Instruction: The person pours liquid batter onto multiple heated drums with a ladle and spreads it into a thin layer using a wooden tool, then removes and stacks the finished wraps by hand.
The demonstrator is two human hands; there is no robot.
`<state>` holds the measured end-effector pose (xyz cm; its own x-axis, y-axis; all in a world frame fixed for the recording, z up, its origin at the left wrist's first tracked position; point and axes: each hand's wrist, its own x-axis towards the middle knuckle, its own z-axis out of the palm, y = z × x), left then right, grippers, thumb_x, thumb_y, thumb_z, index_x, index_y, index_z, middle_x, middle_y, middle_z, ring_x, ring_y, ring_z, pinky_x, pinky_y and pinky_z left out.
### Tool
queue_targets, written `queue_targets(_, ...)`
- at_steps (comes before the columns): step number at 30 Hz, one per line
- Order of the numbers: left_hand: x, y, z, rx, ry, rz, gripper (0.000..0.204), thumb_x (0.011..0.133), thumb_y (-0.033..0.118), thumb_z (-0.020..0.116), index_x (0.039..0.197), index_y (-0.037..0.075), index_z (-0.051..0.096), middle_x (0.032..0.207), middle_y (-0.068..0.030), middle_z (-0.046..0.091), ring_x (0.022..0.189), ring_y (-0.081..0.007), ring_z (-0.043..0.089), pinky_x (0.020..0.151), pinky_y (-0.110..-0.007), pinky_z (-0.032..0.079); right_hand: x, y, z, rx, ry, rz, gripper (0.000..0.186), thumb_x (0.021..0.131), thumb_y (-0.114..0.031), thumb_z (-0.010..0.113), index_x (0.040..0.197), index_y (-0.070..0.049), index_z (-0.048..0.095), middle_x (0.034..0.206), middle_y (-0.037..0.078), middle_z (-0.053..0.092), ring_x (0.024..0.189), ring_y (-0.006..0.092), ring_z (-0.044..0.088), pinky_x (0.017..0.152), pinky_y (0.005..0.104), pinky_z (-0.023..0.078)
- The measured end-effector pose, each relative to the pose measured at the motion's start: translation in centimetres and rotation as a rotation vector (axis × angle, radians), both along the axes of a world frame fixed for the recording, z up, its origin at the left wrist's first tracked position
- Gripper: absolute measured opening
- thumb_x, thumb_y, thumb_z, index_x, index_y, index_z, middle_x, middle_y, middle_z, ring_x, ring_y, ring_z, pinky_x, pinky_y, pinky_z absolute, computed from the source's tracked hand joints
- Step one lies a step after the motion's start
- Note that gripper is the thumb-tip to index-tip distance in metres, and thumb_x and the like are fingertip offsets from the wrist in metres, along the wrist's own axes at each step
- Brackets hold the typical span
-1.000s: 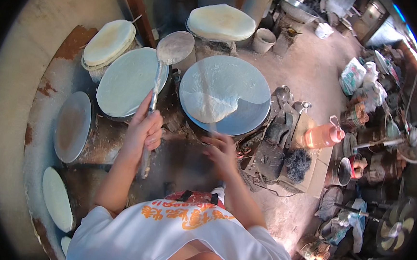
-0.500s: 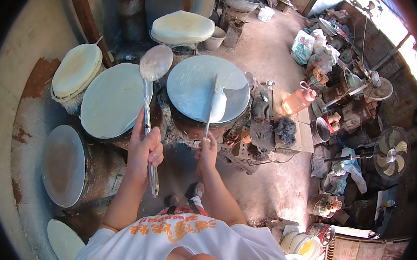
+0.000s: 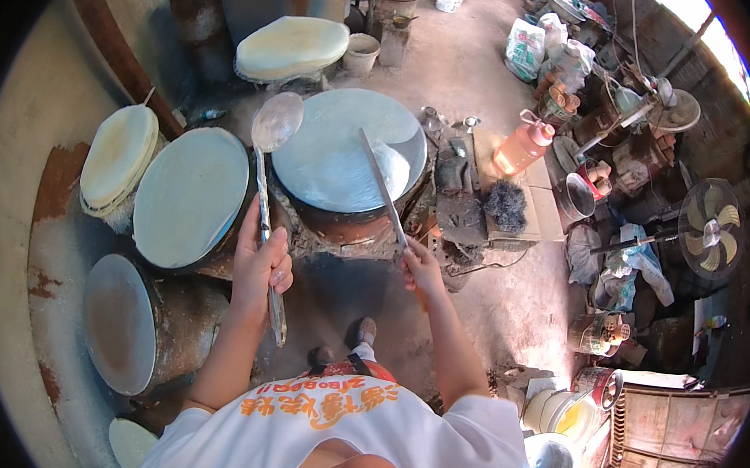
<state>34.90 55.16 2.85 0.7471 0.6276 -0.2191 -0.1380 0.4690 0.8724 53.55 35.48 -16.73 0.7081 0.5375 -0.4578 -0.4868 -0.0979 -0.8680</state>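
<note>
Head view: my left fingers [image 3: 278,271] clench a ladle [image 3: 264,204] near the griddle [image 3: 412,143]; my right fingers [image 3: 411,267] grasp a spatula [image 3: 384,191] over its white batter [image 3: 325,135].

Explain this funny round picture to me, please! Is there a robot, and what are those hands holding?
There's no robot here, just a person using two bare hands. The camera sits on their head and looks down. Its very wide lens bends straight edges and makes the picture look round.

The left hand holds a long metal ladle with its bowl up. The right hand holds a long, flat blade that reaches over a big round griddle. A pale layer covers most of it. I can't tell if the blade touches it.

Off to the right stands a pink bottle.
</note>
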Motion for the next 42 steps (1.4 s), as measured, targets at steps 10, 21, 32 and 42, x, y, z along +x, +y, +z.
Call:
queue_targets(10,6.4,-1.3,-1.4,0.002,0.07,-0.1,0.059,0.093,0.009,0.05,0.145,0.021,0.024,0.061,0.0036,0.036,0.041,-0.0032,0.033,0.035,-0.019,0.029,5.7,-1.0,1.0,-0.138,-0.381,0.56,0.031,0.093,-0.009,0.05,0.123,-0.012,0.058,0.073,0.002,0.059,0.057,0.0052,0.052,0.046,0.0203,0.04)
queue_targets(21,14.2,-3.7,-2.0,-0.003,0.159,-0.153,0.059,0.094,0.01,0.049,0.146,0.021,0.021,0.06,0.0035,0.034,0.04,-0.0033,0.032,0.035,-0.019,0.029,18.2,4.8,1.0,-0.408,-1.115,0.328,0.04,0.086,-0.01,0.052,0.125,-0.012,0.055,0.083,0.012,0.065,0.076,0.0319,0.064,0.069,0.0412,0.049)
queue_targets(32,21.3,3.2,-3.5,-0.438,-0.033,-0.123,0.037,0.094,0.012,0.05,0.128,0.022,0.041,0.064,0.004,0.038,0.045,-0.002,0.036,0.037,-0.016,0.031,16.9,0.4,1.0,-0.563,-1.147,0.139,0.038,0.088,-0.015,0.05,0.126,-0.018,0.054,0.072,0.016,0.059,0.067,0.0334,0.062,0.061,0.0442,0.049)
queue_targets(42,22.9,6.2,-4.2,-0.863,-0.068,-0.144,0.013,0.091,0.008,0.056,0.092,0.016,0.046,0.063,0.0036,0.041,0.046,-0.0037,0.039,0.04,-0.016,0.035,15.9,0.2,2.2,-0.374,-1.009,0.311,0.034,0.085,-0.01,0.051,0.118,-0.01,0.057,0.082,0.017,0.064,0.072,0.0328,0.061,0.066,0.0401,0.048)
